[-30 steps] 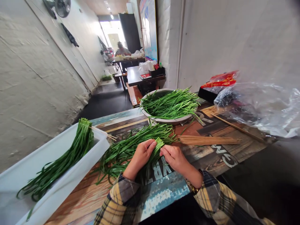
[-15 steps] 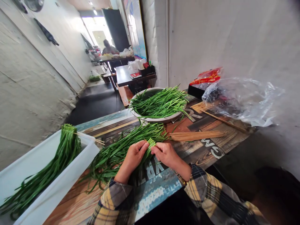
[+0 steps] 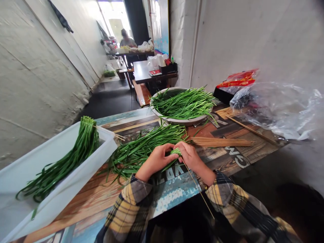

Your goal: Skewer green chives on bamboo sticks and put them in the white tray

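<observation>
A thin stick (image 3: 193, 180) slants from the pinching fingers of the right hand (image 3: 191, 157) past the near edge of the counter (image 3: 174, 199). The left hand (image 3: 159, 158) pinches a small bunch of greens (image 3: 175, 152) right beside those fingers. Loose greens (image 3: 149, 145) lie just behind, between a white tray (image 3: 78, 173) and bundled sticks (image 3: 220, 141). Farther off stand a heaped bowl (image 3: 181, 120) and, well beyond, a person (image 3: 128, 42).

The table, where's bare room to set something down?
Bare patches: between the white tub and left sleeve; between the skewer pile and right sleeve; and the blue edge between both sleeves, though a held skewer crosses it. Crowded: the middle and back, with greens, bowl, left hand and right hand.
</observation>
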A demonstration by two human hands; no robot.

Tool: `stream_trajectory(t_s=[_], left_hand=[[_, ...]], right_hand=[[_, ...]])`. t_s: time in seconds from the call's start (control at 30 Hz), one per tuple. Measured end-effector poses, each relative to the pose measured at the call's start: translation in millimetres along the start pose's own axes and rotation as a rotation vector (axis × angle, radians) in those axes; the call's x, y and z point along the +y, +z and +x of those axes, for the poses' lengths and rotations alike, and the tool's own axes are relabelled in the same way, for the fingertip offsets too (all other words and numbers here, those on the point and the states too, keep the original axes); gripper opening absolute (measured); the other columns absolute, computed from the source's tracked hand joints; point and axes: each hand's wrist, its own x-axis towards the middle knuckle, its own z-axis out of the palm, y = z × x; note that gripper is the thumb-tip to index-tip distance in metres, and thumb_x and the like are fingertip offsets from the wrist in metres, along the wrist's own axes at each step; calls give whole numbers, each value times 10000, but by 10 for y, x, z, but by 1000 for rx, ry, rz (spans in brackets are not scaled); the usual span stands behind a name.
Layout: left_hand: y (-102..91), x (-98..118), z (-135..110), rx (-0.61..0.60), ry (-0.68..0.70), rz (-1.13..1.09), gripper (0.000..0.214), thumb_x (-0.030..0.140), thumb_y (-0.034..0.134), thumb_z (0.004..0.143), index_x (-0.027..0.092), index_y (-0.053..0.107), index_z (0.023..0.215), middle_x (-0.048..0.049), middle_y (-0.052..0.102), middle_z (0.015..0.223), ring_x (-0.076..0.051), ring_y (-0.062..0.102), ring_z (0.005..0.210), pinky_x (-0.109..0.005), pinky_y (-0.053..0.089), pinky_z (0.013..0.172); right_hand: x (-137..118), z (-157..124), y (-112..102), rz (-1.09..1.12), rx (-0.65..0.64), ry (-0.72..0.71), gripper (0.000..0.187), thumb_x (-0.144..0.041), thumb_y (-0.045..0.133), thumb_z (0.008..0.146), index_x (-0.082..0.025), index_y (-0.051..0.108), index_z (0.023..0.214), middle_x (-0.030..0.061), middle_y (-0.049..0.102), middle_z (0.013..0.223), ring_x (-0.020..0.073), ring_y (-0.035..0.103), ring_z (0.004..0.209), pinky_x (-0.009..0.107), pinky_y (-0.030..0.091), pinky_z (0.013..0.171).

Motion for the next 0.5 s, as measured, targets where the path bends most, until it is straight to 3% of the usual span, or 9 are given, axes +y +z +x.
stream_trajectory(t_s=[0.07,0.17,0.3,0.5], left_hand=[[7,0,0,10,-18,14,248,341,624,783,135,666,915,-28,678,807,-141,571,718,-242,437,685],[12,8,1,20,-37,1,216,332,589,803,133,670,807,-10,665,750,-127,555,688,-230,425,662],[14,8,3,60,-27,10,198,320,591,800,135,660,785,-1,655,728,-122,549,678,-220,413,641],[40,-1,9,66,-12,70,178,305,601,797,140,668,803,-5,668,741,-128,563,691,-220,416,648]], right_hand=[[33,-25,-39,145,-5,80,472,-559,270,950,-193,566,912,-33,552,499,121,496,380,224,355,412],[96,-72,-108,242,91,131,509,-603,280,932,-182,563,884,-7,597,550,115,522,407,216,362,407],[133,-135,-153,141,132,58,431,-541,358,933,-184,580,838,2,612,613,113,553,489,220,403,478],[137,-138,-71,-79,194,-40,216,-402,593,823,-187,595,840,1,635,703,140,578,625,241,439,592]])
